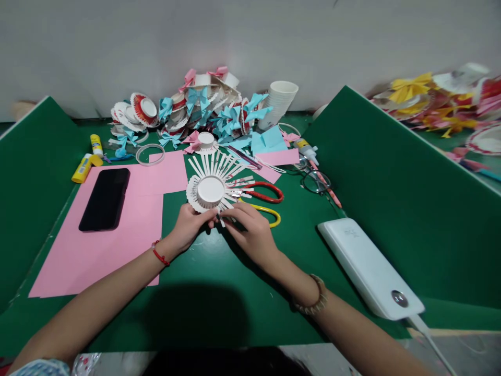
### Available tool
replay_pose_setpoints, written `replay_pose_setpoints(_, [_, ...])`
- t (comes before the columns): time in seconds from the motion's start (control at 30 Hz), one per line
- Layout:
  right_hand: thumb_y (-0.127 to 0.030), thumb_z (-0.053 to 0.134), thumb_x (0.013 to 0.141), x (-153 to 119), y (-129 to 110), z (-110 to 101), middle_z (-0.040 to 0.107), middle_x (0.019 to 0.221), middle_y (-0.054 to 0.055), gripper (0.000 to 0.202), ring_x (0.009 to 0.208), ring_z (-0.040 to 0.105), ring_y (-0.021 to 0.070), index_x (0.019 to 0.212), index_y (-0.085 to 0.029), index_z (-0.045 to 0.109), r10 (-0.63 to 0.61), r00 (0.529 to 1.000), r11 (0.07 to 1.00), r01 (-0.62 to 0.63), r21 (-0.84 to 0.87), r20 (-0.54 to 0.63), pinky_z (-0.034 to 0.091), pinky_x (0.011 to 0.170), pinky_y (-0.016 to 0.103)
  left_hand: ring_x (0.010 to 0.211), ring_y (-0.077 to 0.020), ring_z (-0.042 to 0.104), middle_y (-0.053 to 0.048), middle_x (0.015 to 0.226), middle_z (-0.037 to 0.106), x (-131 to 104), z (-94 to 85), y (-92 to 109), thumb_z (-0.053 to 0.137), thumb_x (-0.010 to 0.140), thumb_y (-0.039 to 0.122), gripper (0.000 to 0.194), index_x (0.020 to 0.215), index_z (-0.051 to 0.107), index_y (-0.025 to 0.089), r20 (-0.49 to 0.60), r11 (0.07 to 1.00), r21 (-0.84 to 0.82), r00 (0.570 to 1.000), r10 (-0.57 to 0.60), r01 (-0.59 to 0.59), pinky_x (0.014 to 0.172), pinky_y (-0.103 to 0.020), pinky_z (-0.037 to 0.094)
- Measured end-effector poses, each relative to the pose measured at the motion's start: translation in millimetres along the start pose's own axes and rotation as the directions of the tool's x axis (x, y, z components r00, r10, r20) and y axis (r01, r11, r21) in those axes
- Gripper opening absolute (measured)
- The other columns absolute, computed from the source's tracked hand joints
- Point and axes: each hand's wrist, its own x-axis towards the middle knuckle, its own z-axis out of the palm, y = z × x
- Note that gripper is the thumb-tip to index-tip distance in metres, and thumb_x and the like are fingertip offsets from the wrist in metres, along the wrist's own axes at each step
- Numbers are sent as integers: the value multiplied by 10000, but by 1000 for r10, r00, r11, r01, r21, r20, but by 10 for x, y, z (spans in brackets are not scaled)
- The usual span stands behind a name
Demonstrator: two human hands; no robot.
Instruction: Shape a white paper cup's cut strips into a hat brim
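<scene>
Between my hands is a white paper cup (211, 189) cut into many thin strips that fan out around its round base. Strips on its left side are folded into a scalloped rim, while those at the top and right stick out straight. My left hand (190, 223) grips the lower left edge, thumb on top. At the lower right edge, my right hand (247, 225) pinches a strip between its fingers. Scissors with one red and one yellow handle (270, 192) lie just right of the cup, their blades partly under the strips.
Pink paper sheets (117, 250) with a black phone (105, 199) lie left, near yellow glue sticks (83, 168). Behind are finished paper-cup pieces with bows (198, 99) and stacked cups (279, 102). Glasses (316, 181) and a white power bank (370, 269) lie right, beside a green partition (407, 198).
</scene>
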Motion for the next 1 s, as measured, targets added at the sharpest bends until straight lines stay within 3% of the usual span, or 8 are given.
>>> replay_pose_setpoints(0.33, [-185, 493, 867, -28, 20, 8, 632, 807, 81, 144, 733, 581, 190, 842, -189, 635, -82, 996, 984, 74, -161, -47, 462, 639, 303, 444, -65, 492, -11, 514, 572, -5, 20, 28, 709, 610, 276, 218, 563, 594, 96, 5, 994, -99, 999, -45, 45, 443, -202, 381])
replay_pose_setpoints(0.6, [-175, 520, 844, -20, -20, 10, 647, 830, 86, 106, 763, 599, 203, 838, -177, 626, -55, 998, 987, 47, -154, -44, 472, 661, 317, 434, -56, 454, 18, 464, 523, -13, 17, -8, 670, 632, 276, 214, 554, 560, 110, -66, 991, 126, 996, 55, -46, 442, -185, 348])
replay_pose_setpoints(0.8, [-142, 525, 823, 15, -82, 42, 647, 781, 59, 82, 711, 590, 164, 774, -176, 581, 119, 989, 992, -115, 51, -90, 467, 641, 278, 480, -61, 467, 5, 560, 588, -44, 57, 8, 650, 607, 251, 157, 619, 592, 106, -112, 943, 297, 975, 190, -150, 491, -185, 395])
replay_pose_setpoints(1.0, [-141, 558, 757, 41, -108, 53, 606, 651, -3, 59, 580, 531, 120, 715, -184, 561, 355, 931, 908, -323, 267, -82, 434, 565, 246, 506, -70, 477, -3, 604, 612, -70, 72, 30, 626, 600, 235, 136, 648, 609, 109, -73, 917, 355, 973, 220, -181, 496, -182, 397])
